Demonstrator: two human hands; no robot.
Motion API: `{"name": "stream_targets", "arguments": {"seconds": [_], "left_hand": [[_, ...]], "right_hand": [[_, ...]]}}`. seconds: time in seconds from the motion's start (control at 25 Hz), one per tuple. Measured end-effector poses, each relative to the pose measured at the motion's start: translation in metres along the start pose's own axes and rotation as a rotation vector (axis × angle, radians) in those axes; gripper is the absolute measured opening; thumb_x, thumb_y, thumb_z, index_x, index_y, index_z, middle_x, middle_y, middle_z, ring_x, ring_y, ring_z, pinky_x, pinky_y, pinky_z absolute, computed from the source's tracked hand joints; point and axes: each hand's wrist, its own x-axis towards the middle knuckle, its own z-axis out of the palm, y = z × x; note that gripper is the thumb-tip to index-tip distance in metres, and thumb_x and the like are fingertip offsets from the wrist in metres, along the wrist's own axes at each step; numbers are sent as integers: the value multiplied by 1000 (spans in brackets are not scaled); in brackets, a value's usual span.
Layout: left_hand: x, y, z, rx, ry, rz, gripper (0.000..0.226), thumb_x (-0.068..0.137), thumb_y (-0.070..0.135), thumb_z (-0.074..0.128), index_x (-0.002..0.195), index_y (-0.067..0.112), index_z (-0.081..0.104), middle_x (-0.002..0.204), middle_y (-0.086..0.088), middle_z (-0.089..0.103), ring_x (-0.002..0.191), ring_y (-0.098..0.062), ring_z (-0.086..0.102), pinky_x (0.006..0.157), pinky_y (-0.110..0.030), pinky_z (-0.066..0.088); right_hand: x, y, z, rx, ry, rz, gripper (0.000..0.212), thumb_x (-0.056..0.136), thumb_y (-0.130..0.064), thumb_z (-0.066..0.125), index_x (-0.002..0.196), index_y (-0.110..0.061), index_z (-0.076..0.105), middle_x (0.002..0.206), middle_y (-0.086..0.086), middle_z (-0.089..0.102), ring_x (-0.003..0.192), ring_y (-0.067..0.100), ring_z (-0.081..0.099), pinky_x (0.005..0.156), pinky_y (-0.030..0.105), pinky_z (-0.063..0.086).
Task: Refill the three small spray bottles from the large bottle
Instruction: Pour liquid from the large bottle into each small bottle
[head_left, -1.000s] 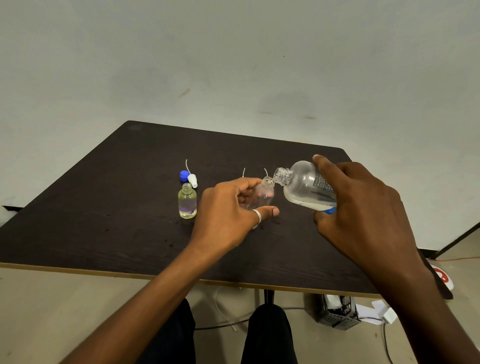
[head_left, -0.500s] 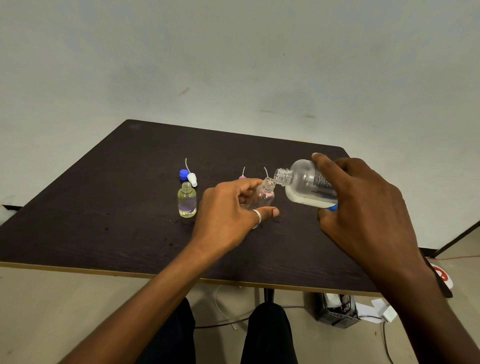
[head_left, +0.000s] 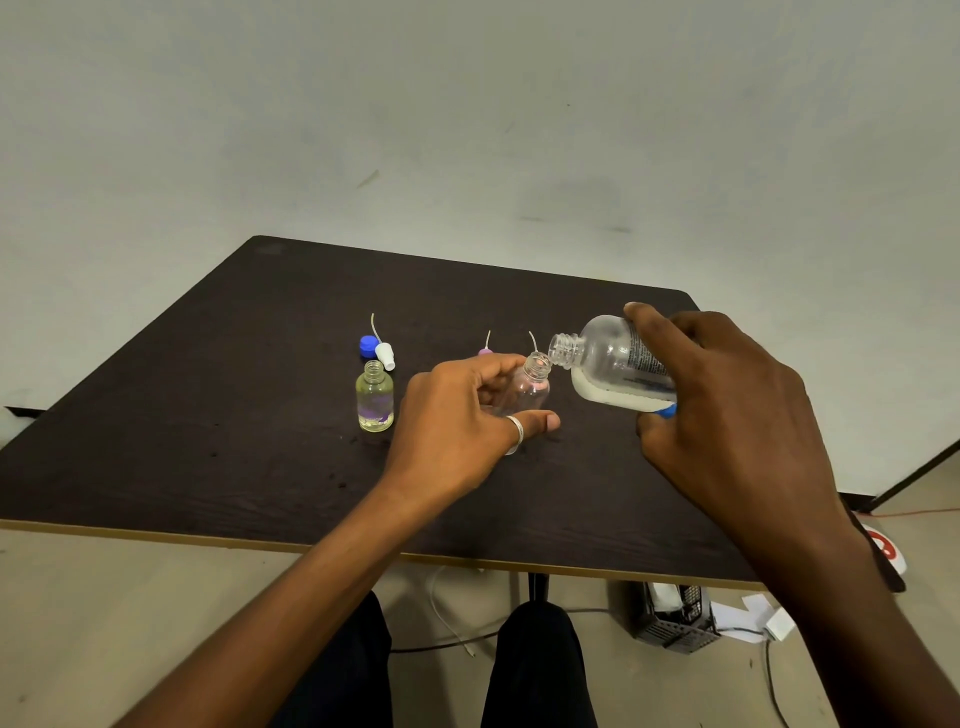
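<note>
My right hand (head_left: 727, 415) grips the large bottle (head_left: 618, 371), tipped near level, its mouth just right of the tilted small bottle (head_left: 525, 392) pinched in my left hand (head_left: 457, 423).

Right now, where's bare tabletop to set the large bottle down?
Free: the dark table left of the yellow-tinted small bottle, out to its left edge; the far strip behind the blue cap and white spray head; the near patch between the left hand and right hand. Crowded: the middle row, where the large bottle tips over the held small bottle.

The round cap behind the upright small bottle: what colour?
The cap is blue, clearest in the head view.
</note>
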Motion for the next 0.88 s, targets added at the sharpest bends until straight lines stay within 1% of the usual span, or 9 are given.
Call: {"name": "stream_targets", "arguments": {"seconds": [0.16,0.28,0.6,0.68,0.76,0.88], "left_hand": [[0,0,0,8,-1,5,57,66,42,86,119,31,70,97,17,73,87,9,66,80,-14,55],[0,0,0,10,-5,3,57,66,42,86,120,30,69,101,15,74,88,8,66,80,-13,54],[0,-1,2,-1,-17,-4,55,68,40,86,119,30,69,99,16,74,86,10,66,78,-9,53],[0,-2,2,-6,-19,-5,53,68,40,86,117,31,70,95,19,72,87,11,65,77,-9,53],[0,-2,2,-7,-19,-4,52,68,40,86,117,31,71,89,23,69,87,13,64,74,-6,51],[-1,-2,2,-11,-17,-1,52,67,40,87,116,30,71,88,23,68,86,13,65,75,-7,51]], "right_hand": [[0,0,0,-7,-5,6,85,65,-11,80,141,-24,45,119,9,60,100,30,60,72,37,52],[0,0,0,-14,-4,10,84,65,-11,79,141,-25,45,119,9,60,101,30,60,72,35,51],[0,2,2,-18,-2,10,84,67,-10,77,142,-27,43,123,7,58,106,30,58,73,38,52],[0,2,3,-12,0,7,85,67,-9,77,142,-26,43,123,8,58,106,31,58,73,39,53],[0,2,3,-4,10,8,84,66,-7,77,142,-25,44,122,9,59,106,31,58,73,39,53],[0,2,3,-7,16,8,83,66,-7,75,141,-26,45,123,8,59,108,32,57,74,38,52]]}}
